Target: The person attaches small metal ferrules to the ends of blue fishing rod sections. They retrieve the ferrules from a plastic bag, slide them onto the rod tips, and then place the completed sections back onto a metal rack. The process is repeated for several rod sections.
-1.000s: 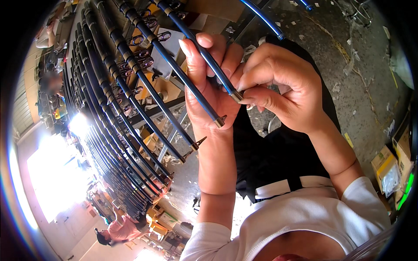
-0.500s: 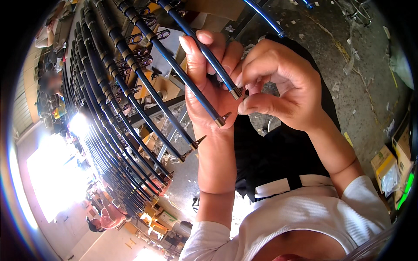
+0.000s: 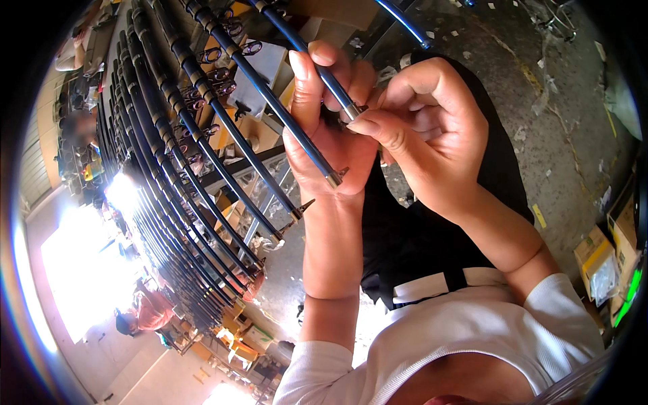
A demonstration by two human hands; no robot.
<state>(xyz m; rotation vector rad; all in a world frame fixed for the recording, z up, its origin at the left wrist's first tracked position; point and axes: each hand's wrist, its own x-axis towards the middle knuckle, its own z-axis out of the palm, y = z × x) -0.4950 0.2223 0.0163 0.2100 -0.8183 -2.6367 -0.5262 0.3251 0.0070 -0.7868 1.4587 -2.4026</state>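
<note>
Left hand (image 3: 331,135): you held it upright, fingers curled round two thin dark rods | Upper rod (image 3: 331,77): crossed your fingers, metal tip at your right fingertips | Right hand (image 3: 428,135): you pinched that tip, thumb and forefinger closed | Rack of dark rods (image 3: 169,169): stood just left of your hands

Left hand (image 3: 331,135) and right hand (image 3: 425,135) meet at centre, right one to the right, touching. Two rod sections (image 3: 297,135) cross the left palm. Row of rods (image 3: 169,202) to the left. Cardboard boxes (image 3: 604,263) on floor (image 3: 567,155) far right.
</note>
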